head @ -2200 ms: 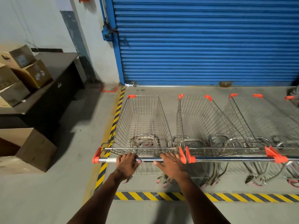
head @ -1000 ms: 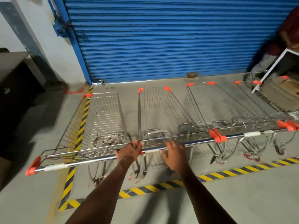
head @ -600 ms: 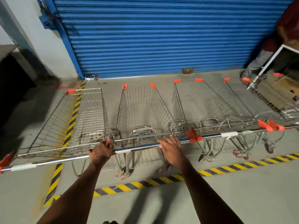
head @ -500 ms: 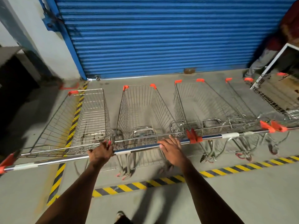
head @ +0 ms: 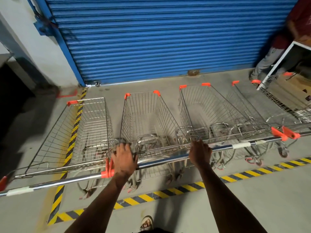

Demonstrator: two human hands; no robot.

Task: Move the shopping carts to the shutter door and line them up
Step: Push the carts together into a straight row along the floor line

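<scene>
Over on the left, one shopping cart (head: 75,132) straddles the yellow-and-black floor tape (head: 74,132), nose toward the blue shutter door (head: 151,39). Next to it the middle cart (head: 148,121) faces the same door, and the person's left hand (head: 124,159) lies over its chrome handle bar (head: 161,160) by the orange end cap, fingers spread. The right hand (head: 200,153) is closed around the bar's far end. Further right two more carts (head: 210,111) stand in the row, and someone else (head: 276,54) stands at the shutter's right edge.
</scene>
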